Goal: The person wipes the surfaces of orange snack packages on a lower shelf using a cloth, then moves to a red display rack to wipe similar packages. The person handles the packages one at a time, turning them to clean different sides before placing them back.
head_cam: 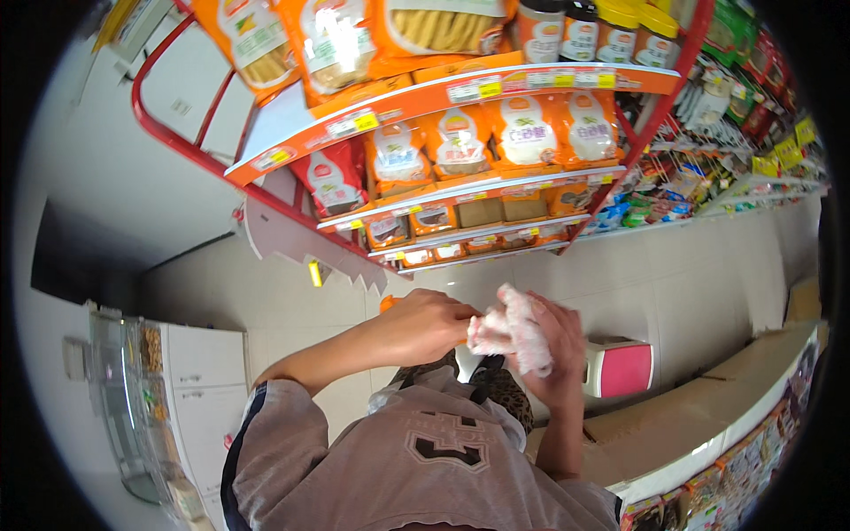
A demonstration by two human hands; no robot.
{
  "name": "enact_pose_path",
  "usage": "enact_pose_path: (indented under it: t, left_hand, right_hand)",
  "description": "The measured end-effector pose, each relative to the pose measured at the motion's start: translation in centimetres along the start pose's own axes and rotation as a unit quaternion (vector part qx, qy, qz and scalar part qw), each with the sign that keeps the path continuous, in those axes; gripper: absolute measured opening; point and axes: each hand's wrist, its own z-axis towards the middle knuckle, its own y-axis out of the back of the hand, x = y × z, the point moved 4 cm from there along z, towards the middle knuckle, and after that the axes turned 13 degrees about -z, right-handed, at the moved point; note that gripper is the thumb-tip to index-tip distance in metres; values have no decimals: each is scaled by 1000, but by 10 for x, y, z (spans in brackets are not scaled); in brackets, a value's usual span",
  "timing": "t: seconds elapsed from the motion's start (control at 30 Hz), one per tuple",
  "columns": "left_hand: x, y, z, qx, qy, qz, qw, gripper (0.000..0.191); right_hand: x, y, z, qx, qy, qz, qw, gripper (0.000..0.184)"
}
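Observation:
Both of my hands are held together in front of my body, above the tiled floor. My right hand [556,338] is closed around a crumpled white and pink cloth [514,328], whose folds hang over the fingers. Beside it, my left hand [431,325] has its fingers bent towards the cloth. A small orange thing [389,303] shows behind the left wrist, and a bit of orange shows under the left fingertips. Whether the left hand grips that orange thing is hidden by the hand itself.
A red-framed shelf rack [465,186] with packaged foods and jars [617,33] rises ahead. A pink and white stool [624,370] stands right, beside a long counter [664,425]. White cabinets [207,385] are at the left. More stocked shelves [717,192] stand farther right.

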Motion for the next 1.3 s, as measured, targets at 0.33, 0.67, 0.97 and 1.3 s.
enact_pose_path:
  t: [0.33, 0.67, 0.97, 1.3]
  left_hand:
    - [6, 7, -20, -70, 100, -103, 987, 21]
    - [1, -1, -28, 38, 98, -17, 994, 19]
    - [-5, -7, -26, 20, 41, 5, 999, 22]
    - [-26, 44, -49, -126, 34, -41, 991, 22]
  right_hand:
    - [4, -5, 1, -215, -195, 195, 937, 44]
    - [31, -19, 24, 154, 42, -9, 987, 49]
    - [11, -44, -2, -112, 163, -86, 976, 48]
    - [-35, -62, -53, -40, -112, 23, 993, 44]
